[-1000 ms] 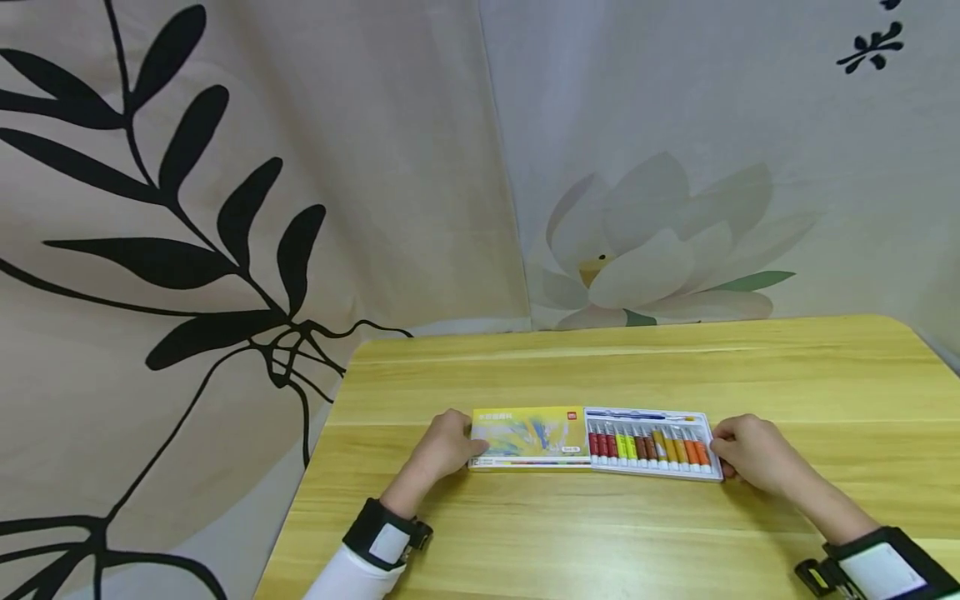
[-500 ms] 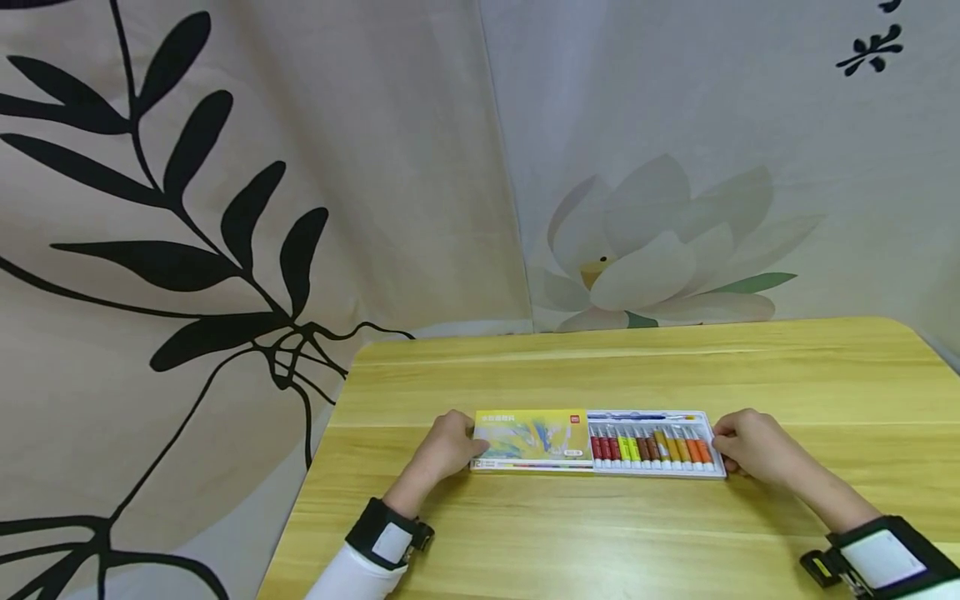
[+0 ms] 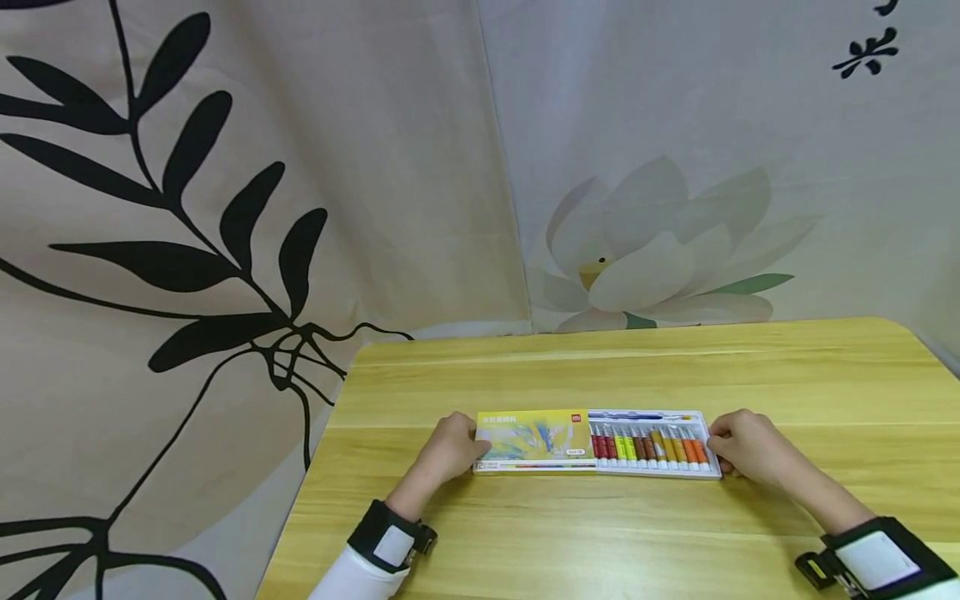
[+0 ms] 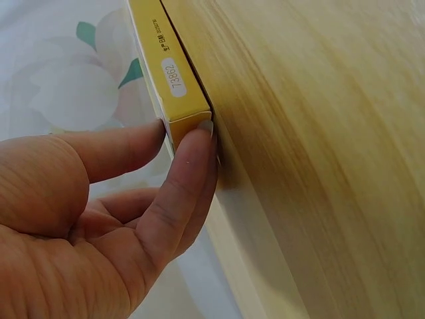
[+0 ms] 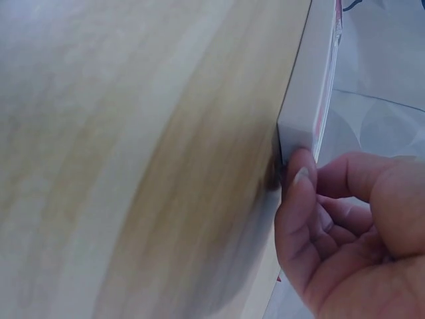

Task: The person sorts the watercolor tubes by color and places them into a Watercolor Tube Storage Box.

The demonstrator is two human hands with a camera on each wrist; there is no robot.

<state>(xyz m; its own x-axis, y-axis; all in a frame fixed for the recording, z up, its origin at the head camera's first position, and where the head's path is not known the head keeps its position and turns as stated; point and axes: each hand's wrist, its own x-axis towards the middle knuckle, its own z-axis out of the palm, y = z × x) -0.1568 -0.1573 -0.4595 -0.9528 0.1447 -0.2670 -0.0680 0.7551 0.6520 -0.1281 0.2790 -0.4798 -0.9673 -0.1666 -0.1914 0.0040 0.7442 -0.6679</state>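
Observation:
A yellow cardboard paint box lies flat near the middle of the table. From its right end a white plastic tray sticks out, with a row of paint tubes in red, yellow-green, brown, ochre and orange. Above the tubes lies a thin paintbrush. My left hand pinches the box's left end, thumb on top and fingers against the end face. At the opposite side my right hand pinches the tray's right end between thumb and curled fingers. The tray's left part is hidden inside the box.
The wooden table has a rounded far right corner. Behind it hangs a pale curtain printed with black leaves and a white lotus. Each wrist wears a black strap with a small camera.
Over the last half second the right hand has moved slightly left, and a little less of the tray shows outside the box. The left hand and box have shifted slightly right.

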